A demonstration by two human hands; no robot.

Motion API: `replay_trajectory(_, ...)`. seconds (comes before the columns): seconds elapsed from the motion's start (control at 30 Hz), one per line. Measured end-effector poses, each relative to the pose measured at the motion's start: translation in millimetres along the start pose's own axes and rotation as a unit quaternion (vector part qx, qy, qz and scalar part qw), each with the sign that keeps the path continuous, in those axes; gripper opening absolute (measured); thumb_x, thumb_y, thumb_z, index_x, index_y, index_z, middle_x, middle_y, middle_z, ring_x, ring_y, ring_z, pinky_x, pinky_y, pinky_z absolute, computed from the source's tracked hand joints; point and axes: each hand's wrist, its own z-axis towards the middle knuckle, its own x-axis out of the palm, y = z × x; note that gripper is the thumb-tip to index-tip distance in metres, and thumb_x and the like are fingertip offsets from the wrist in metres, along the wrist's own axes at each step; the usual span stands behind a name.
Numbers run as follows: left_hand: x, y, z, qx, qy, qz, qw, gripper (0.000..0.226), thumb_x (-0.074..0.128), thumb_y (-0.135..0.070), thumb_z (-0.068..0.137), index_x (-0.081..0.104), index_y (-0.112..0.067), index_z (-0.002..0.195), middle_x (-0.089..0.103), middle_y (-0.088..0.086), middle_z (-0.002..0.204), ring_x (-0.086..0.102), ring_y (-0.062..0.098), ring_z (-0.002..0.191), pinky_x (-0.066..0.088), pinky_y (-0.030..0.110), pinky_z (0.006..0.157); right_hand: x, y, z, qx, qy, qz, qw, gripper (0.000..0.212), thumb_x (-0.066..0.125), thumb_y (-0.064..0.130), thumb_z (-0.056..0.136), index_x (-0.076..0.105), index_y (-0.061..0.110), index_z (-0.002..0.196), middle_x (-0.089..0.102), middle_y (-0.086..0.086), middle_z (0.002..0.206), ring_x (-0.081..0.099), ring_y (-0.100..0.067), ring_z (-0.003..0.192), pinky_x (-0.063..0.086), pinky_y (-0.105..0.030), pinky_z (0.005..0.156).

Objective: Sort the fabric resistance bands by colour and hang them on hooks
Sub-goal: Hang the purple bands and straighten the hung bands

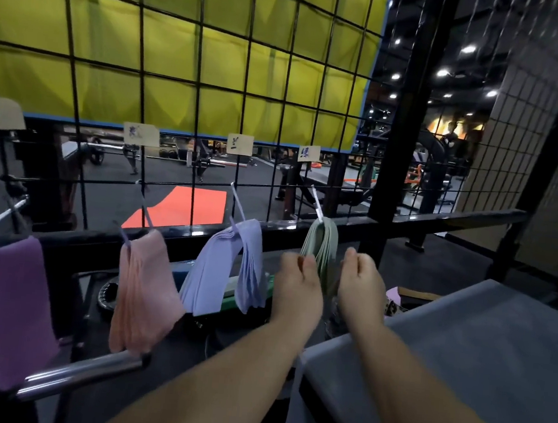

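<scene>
Above, rightmost label point(309, 153) reads 绿 over green bands point(324, 240).
Flanking them, left hand point(297, 289) and right hand point(362, 285) curl their fingers; grasp unclear.

Four bunches of folded fabric bands hang in a row from slim white hooks point(317, 204). From near left to far right they are purple bands point(12, 314), pink bands point(145, 293), pale blue bands point(227, 268) fanned apart, and green bands point(322, 245) bunched tightly.

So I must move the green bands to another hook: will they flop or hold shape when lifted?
Probably floppy: the green bands drape limply over their hook. Likely light, as that thin hook carries the bunch. Separate loops may splay apart.
</scene>
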Motion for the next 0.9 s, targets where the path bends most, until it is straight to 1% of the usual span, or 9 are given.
replay_trajectory(0.13,4,-10,16,0.053,-0.026,0.024,0.998,0.015,0.039,-0.027,0.102,0.046,-0.017,0.094,0.048,-0.002,0.094,0.043,0.011,0.084,0.032,0.010,0.063,-1,6,23,-0.002,0.005,0.022,1.000,0.031,0.036,0.044,0.103,0.049,0.020,0.087,0.056,0.002,0.075,0.054,-0.014,0.069,0.034,-0.031,0.055)
replay_trajectory(0.23,6,-12,25,0.095,-0.059,0.028,0.993,0.011,0.042,-0.023,0.101,0.049,-0.014,0.104,0.044,0.000,0.109,0.038,0.009,0.093,0.025,0.012,0.070,4,9,39,0.001,0.019,0.042,0.999,0.023,0.037,0.041,0.103,0.048,0.021,0.100,0.056,0.008,0.082,0.051,-0.007,0.073,0.036,-0.030,0.060)
replay_trajectory(0.4,4,-15,41,0.127,-0.068,0.090,0.985,0.038,0.042,-0.021,0.101,0.041,-0.014,0.139,0.042,0.001,0.139,0.031,0.016,0.131,0.026,0.024,0.104,14,9,57,0.037,0.080,0.112,0.990,0.023,0.039,0.044,0.102,0.047,0.025,0.112,0.059,0.002,0.093,0.056,-0.014,0.084,0.044,-0.034,0.071)
replay_trajectory(0.5,5,-18,51,0.106,-0.039,0.086,0.990,0.046,0.038,-0.023,0.103,0.031,-0.017,0.148,0.037,0.003,0.149,0.025,0.016,0.140,0.023,0.028,0.112,23,10,61,0.075,0.114,0.176,0.975,0.022,0.042,0.049,0.100,0.045,0.028,0.109,0.061,-0.004,0.102,0.060,-0.023,0.098,0.050,-0.048,0.092)
replay_trajectory(0.6,7,-17,59,0.079,-0.025,0.083,0.993,0.048,0.036,-0.026,0.103,0.029,-0.020,0.150,0.042,0.004,0.147,0.033,0.019,0.138,0.032,0.036,0.111,28,12,62,0.102,0.130,0.223,0.961,0.022,0.040,0.050,0.100,0.043,0.028,0.100,0.060,-0.007,0.106,0.060,-0.025,0.104,0.049,-0.050,0.096)
replay_trajectory(0.73,10,-21,67,0.059,0.003,0.096,0.994,0.043,0.035,-0.029,0.104,0.039,-0.023,0.146,0.049,0.001,0.142,0.042,0.018,0.132,0.033,0.028,0.105,28,14,57,0.145,0.156,0.278,0.937,0.026,0.039,0.050,0.101,0.047,0.025,0.105,0.062,-0.009,0.107,0.062,-0.023,0.097,0.051,-0.037,0.076)
replay_trajectory(0.77,11,-24,68,0.057,0.007,0.094,0.994,0.040,0.036,-0.028,0.104,0.045,-0.021,0.142,0.054,0.001,0.137,0.047,0.018,0.128,0.035,0.027,0.101,28,13,58,0.148,0.162,0.279,0.935,0.028,0.040,0.051,0.101,0.049,0.025,0.108,0.063,-0.008,0.107,0.064,-0.022,0.097,0.052,-0.037,0.076)
replay_trajectory(0.83,13,-29,69,0.062,0.012,0.094,0.994,0.028,0.039,-0.027,0.103,0.061,-0.018,0.118,0.064,0.001,0.113,0.057,0.020,0.108,0.041,0.028,0.089,26,11,61,0.145,0.168,0.270,0.937,0.037,0.041,0.055,0.099,0.056,0.025,0.116,0.068,-0.006,0.108,0.067,-0.022,0.099,0.055,-0.043,0.087)
replay_trajectory(0.9,14,-31,72,0.056,0.012,0.088,0.994,0.021,0.041,-0.026,0.101,0.060,-0.020,0.092,0.062,-0.003,0.092,0.057,0.019,0.089,0.044,0.030,0.077,26,11,66,0.143,0.167,0.262,0.940,0.041,0.043,0.054,0.098,0.060,0.024,0.119,0.071,-0.005,0.106,0.070,-0.022,0.097,0.054,-0.047,0.091)
